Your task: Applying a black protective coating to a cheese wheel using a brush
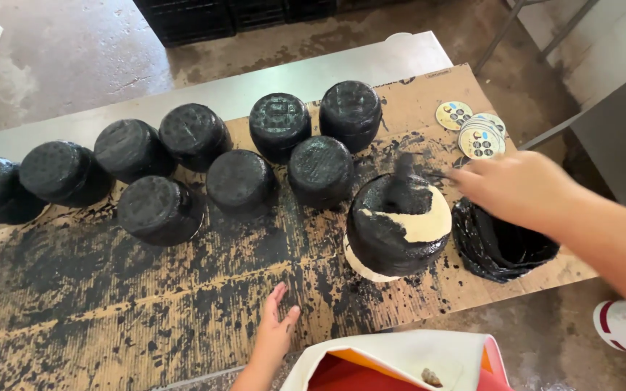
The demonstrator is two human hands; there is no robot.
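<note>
A round cheese wheel (398, 226), partly coated black with pale uncoated patches on its top right and lower left, sits on the stained cardboard sheet (146, 304) near the right end of the table (291, 76). The right hand (517, 187) reaches in from the right, just beside the wheel's upper right edge, and holds a brush (402, 190) whose blurred black bristles lie on the wheel's top; the fingers are closed around the handle, though blur hides the exact grip. The left hand (275, 331) rests flat on the cardboard below and left of the wheel, fingers extended and holding nothing. Just right of the wheel stands a black-smeared container (501, 250) of dark coating. Behind it lies a stack of round labels (478, 134) with coloured dots. Nine fully black coated wheels (240, 181) stand in two staggered rows across the cardboard to the left. A white and orange object (393, 362) occupies the lower edge of the view
</note>
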